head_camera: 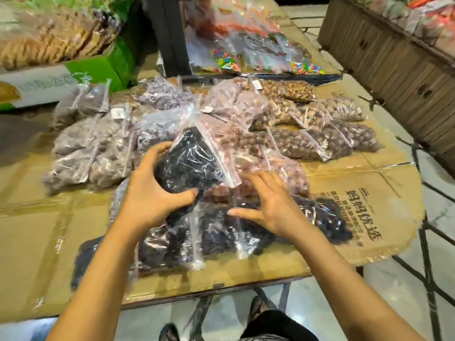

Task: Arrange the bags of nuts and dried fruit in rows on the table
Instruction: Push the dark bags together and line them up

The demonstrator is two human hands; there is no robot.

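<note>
Pale tiled floor [438, 242] with dark lines at 3 to 5 o'clock. Wooden plank crate [394, 57] at 2 o'clock. Green carton [103, 67] at 10 o'clock. Flattened cardboard [37, 242] covers the tabletop.

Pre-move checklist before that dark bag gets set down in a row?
1. Left hand grip on the dark fruit bag: ok, fingers wrapped around it.
2. Right hand free: ok, open, hovering over the near dark bags.
3. Zip seal shut: cannot tell.
4. Bare cardboard to the left for placing: ok.
5. Bag clear of the pinkish nut bags: not ok, it overlaps them.
</note>
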